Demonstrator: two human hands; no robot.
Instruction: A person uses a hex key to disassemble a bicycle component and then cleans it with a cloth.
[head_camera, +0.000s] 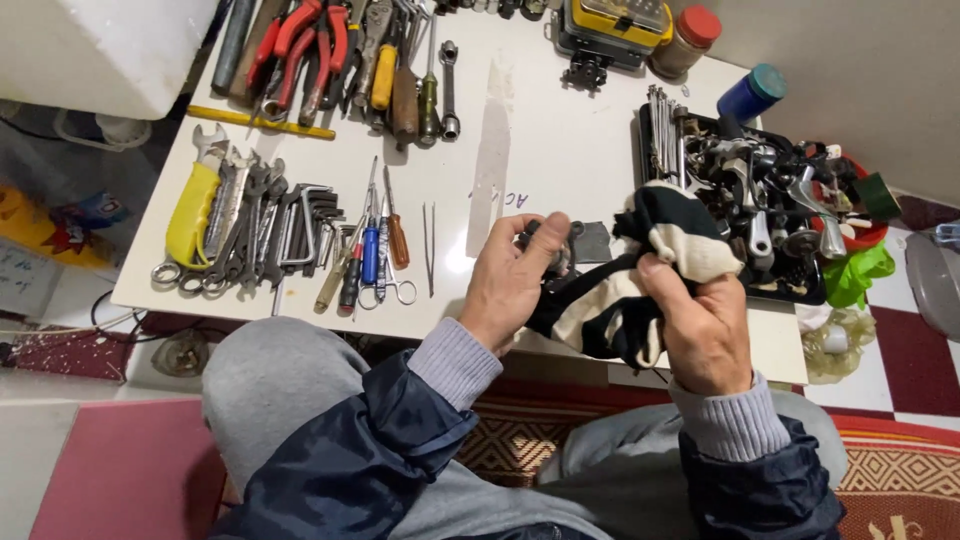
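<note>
The left hand (512, 285) is holding a small dark metal part (555, 248) just above the near edge of the white counter (560, 140), its fingers (545, 245) curling closed around it; what kind of part it is stays hard to tell, since the hand is covering most of it. The right hand (700, 325) is gripping a black-and-cream rag (640, 270), fingers bunching the cloth tight, and the rag is pressing against the metal part. Both hands are hovering over the person's lap at the counter's front edge. Just beyond the rag, a black tray (805, 290) of mixed metal pieces is sitting on the counter's right side. To the left, a row of screwdrivers (370, 255) and a set of wrenches (250, 220) are lying flat, well apart from the hands. Red-handled pliers (305, 45) are resting at the far edge.
</note>
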